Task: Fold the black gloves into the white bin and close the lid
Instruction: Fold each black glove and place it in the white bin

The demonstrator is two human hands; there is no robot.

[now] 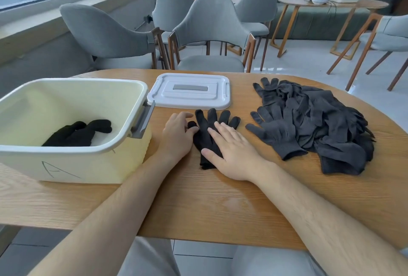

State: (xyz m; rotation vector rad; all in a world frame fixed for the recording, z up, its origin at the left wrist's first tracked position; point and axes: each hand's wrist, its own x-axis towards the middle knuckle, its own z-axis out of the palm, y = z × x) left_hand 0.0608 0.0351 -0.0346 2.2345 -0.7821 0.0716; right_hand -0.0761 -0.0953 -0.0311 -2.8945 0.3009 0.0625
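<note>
A black glove [208, 121] lies flat on the wooden table [198, 205], fingers pointing away from me. My right hand [231, 150] presses flat on its palm and cuff with straight fingers. My left hand [176, 136] sits at the glove's left side, its thumb and fingertips pinching the glove's thumb. The white bin [88, 165] stands open at the left, marked "A", with folded black gloves [81, 132] on its floor. The white lid [189, 90] lies flat behind the hands. A pile of several loose black gloves [320, 125] sits to the right.
Grey upholstered chairs [209, 32] stand just beyond the table's far edge. A second wooden table [331, 5] at the back right carries a white bin and a headset. The table's near edge runs just under my forearms.
</note>
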